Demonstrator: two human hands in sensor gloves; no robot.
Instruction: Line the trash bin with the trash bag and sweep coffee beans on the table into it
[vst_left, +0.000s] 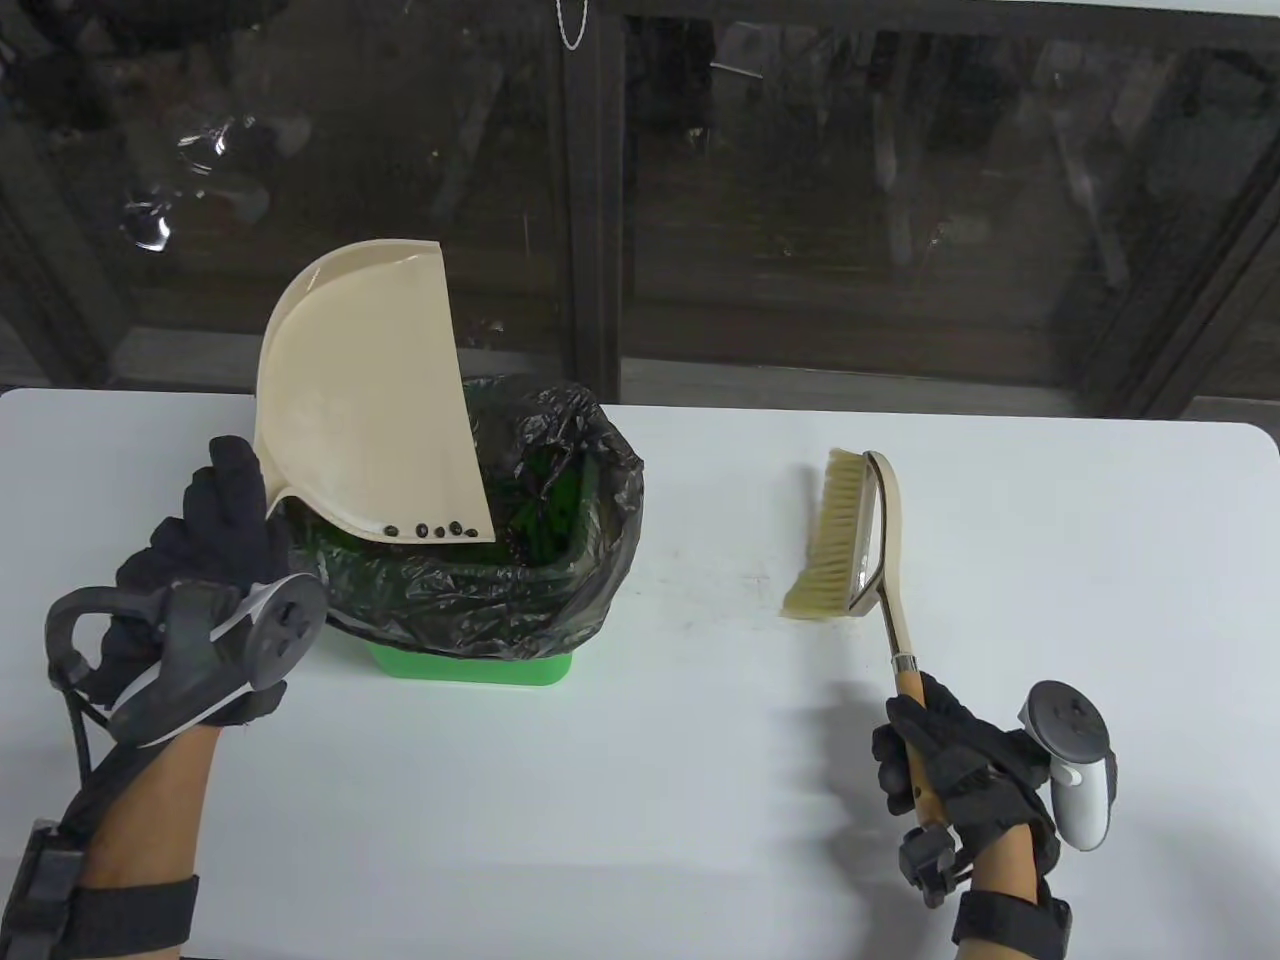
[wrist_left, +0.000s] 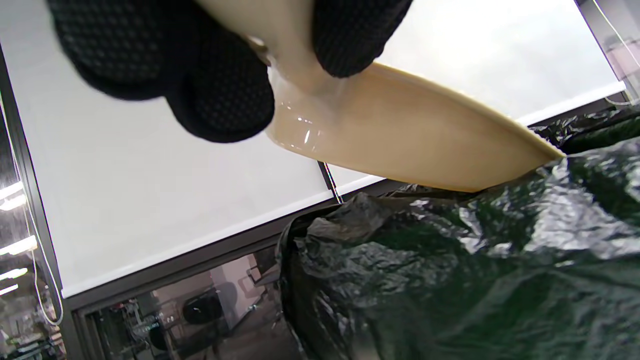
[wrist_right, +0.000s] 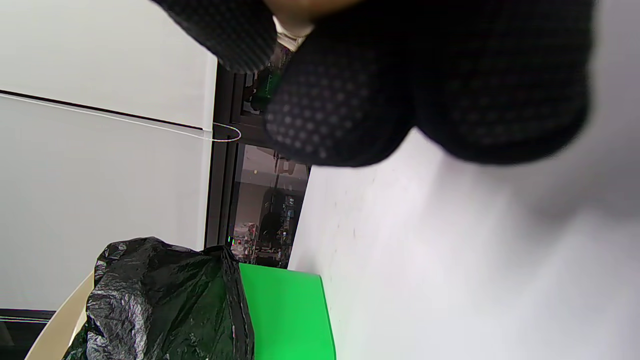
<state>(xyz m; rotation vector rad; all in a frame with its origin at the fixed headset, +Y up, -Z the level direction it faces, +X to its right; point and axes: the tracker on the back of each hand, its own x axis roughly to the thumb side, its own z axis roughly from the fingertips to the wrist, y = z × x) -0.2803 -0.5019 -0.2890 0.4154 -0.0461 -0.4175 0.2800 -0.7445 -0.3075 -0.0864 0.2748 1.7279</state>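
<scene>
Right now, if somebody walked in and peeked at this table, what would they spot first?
Probably the big cream dustpan, tipped up steeply over the green bin with its crinkly black bag, on the table's left side. A few dark coffee beans sit along the dustpan's low edge, right above the bag's opening. Next, the brush lying on the white table to the right, its handle held in the right hand.

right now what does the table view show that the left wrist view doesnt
Only the table view shows the coffee beans lying along the lower edge of the tilted dustpan, the brush gripped by the right hand, and the green bin. Only the left wrist view shows the underside of the dustpan and the left hand's fingers curled round its handle. Both show the dustpan held over the black trash bag.
</scene>
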